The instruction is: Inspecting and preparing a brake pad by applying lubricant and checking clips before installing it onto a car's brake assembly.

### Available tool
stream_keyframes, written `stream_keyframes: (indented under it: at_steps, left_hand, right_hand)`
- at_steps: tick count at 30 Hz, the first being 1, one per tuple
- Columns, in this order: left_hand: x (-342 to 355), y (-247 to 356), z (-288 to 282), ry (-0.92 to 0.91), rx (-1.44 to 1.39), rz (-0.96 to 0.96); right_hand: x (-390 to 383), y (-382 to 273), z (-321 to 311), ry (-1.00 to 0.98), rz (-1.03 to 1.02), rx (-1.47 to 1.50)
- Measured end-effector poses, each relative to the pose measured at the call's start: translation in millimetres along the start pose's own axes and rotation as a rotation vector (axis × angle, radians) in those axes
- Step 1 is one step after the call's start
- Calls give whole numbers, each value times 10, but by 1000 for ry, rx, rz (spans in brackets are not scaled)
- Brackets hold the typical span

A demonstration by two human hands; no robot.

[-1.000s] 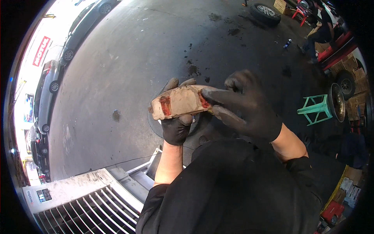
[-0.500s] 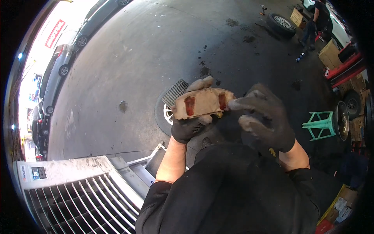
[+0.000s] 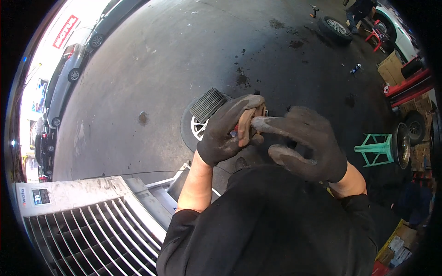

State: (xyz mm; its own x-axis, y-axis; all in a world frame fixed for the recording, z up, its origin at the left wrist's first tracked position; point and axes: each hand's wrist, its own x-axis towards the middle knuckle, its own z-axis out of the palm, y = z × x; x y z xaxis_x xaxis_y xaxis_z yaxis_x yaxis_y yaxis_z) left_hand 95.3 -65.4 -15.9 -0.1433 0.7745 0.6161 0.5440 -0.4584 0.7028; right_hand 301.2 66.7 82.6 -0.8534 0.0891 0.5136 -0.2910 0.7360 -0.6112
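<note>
A worn tan-brown brake pad (image 3: 247, 129) is held up in front of my chest, turned nearly edge-on. My left hand (image 3: 225, 131), in a dark, dirty work glove, is wrapped round it, fingers over the top. A bit of red shows between the pad and the glove. My right hand (image 3: 304, 142), gloved the same way, comes in from the right with thumb and fingers apart. Its outstretched index finger reaches to the pad's edge; whether it presses on it I cannot tell. Behind my left hand, a grey slotted grille-like tray (image 3: 207, 105) rests on a wheel (image 3: 189, 131).
At lower left stands a white slatted machine (image 3: 69, 193). A green stool (image 3: 375, 149) and a metal rim (image 3: 403, 146) are at right. Farther off are a loose wheel (image 3: 335, 30), a blue can (image 3: 355, 68) and a person (image 3: 359, 14) by a white car. Parked cars (image 3: 73, 69) line the left.
My left hand has turned the brake pad from its broad face, with two dark red patches, to nearly edge-on. My right index finger has come up to it. The far person has bent down.
</note>
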Motion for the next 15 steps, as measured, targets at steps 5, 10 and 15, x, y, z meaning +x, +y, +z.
stream_keyframes:
  at_steps: [5,10,15]
  left_hand:
    - [100,63,-121,-103,76,71]
    - [70,121,-125,-233,-183,-65]
    - [-64,13,-141,-305,-229,-81]
  right_hand:
    - [30,11,-58,-4,45,-10]
    - [35,68,-126,-23,-109,-356]
    - [144,117,-325,-128,-285,-463]
